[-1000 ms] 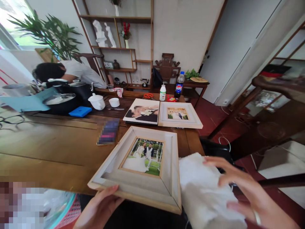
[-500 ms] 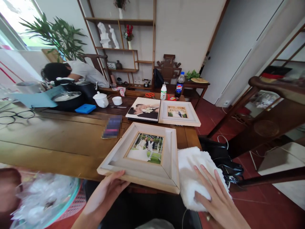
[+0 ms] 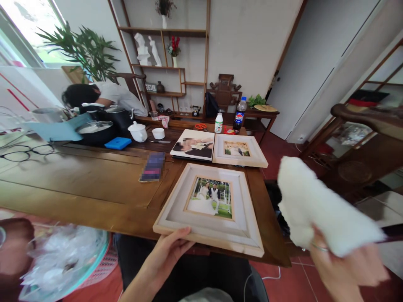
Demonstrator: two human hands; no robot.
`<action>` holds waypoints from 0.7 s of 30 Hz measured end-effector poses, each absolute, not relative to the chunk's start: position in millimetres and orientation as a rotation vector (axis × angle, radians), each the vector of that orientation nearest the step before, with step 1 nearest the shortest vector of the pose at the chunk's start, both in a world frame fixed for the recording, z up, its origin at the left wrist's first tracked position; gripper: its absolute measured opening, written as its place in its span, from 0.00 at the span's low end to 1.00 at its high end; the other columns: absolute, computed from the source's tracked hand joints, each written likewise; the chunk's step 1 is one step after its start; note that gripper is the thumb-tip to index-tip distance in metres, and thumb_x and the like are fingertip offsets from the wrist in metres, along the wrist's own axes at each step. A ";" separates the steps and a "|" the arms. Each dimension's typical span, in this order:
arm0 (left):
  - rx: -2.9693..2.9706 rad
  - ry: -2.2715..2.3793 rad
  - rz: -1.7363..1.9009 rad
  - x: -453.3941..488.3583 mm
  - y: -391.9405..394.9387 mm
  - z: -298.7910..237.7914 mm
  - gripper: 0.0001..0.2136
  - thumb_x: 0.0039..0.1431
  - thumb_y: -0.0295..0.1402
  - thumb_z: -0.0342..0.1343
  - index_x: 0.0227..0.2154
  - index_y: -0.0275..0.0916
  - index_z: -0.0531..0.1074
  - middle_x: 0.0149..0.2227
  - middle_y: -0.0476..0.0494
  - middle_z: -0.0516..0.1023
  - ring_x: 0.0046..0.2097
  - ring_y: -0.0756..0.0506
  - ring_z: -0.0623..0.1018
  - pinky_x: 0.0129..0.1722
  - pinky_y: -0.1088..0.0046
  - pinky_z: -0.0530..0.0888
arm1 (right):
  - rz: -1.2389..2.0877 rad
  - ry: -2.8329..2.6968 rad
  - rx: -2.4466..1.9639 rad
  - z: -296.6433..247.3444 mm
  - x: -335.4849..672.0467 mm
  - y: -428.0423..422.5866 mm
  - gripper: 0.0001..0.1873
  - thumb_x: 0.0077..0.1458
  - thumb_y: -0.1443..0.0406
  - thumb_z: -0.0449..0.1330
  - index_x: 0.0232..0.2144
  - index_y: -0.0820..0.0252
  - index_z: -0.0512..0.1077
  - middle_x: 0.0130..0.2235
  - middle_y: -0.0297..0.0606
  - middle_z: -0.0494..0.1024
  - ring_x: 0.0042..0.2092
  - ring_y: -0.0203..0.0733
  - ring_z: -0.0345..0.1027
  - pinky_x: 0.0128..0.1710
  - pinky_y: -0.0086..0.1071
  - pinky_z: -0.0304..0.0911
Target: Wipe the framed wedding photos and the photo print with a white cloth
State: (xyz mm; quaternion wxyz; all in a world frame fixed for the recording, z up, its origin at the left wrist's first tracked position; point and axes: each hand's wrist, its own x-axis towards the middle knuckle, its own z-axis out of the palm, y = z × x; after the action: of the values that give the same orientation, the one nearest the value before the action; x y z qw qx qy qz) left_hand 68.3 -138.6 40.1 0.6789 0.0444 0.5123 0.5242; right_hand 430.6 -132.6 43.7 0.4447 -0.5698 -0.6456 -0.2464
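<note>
Probably light and stiff, the framed photograph is best held by its edge, which my left fingers pinch; my right fingers clutch soft cloth.

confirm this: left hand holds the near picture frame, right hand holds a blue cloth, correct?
Not quite: the cloth in the right hand is white, not blue, as the head view shows; the left hand does hold the near picture frame.
</note>
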 end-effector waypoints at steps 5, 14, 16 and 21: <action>0.119 1.046 1.120 74.1 -146.7 36.9 0.20 0.55 0.18 0.56 0.51 0.36 0.67 0.41 0.41 0.80 0.46 0.44 0.79 0.52 0.65 0.74 | -0.509 -2.262 -1.107 52.1 374.6 -108.9 0.14 0.50 0.74 0.55 0.40 0.59 0.71 0.47 0.51 0.68 0.44 0.51 0.65 0.39 0.45 0.67; 1.166 1.096 0.643 15.0 -171.5 59.6 0.12 0.59 0.40 0.54 0.38 0.37 0.76 0.33 0.41 0.81 0.39 0.43 0.79 0.45 0.67 0.74 | -0.167 -2.514 -1.085 56.2 357.7 -105.0 0.21 0.39 0.82 0.46 0.32 0.63 0.71 0.60 0.52 0.60 0.62 0.56 0.51 0.55 0.51 0.60; 1.526 1.334 0.795 8.2 -154.1 65.4 0.11 0.60 0.40 0.53 0.38 0.40 0.75 0.38 0.42 0.79 0.42 0.43 0.77 0.47 0.66 0.72 | -0.176 -2.522 -1.054 51.6 357.5 -102.5 0.20 0.41 0.82 0.46 0.30 0.62 0.71 0.63 0.50 0.56 0.63 0.54 0.51 0.53 0.49 0.62; 2.033 1.571 1.166 17.4 -81.8 37.2 0.19 0.57 0.34 0.55 0.52 0.38 0.67 0.55 0.36 0.67 0.57 0.39 0.68 0.58 0.58 0.64 | -0.300 -2.538 -0.960 44.6 360.4 -99.8 0.20 0.44 0.82 0.48 0.32 0.60 0.73 0.58 0.47 0.67 0.61 0.56 0.55 0.48 0.51 0.64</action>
State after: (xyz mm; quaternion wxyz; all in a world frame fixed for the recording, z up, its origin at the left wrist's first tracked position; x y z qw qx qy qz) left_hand 17.4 -81.8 37.2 0.1593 0.7114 0.5495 0.4081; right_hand 360.4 -99.8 44.6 0.2044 -0.3441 -0.9101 -0.1075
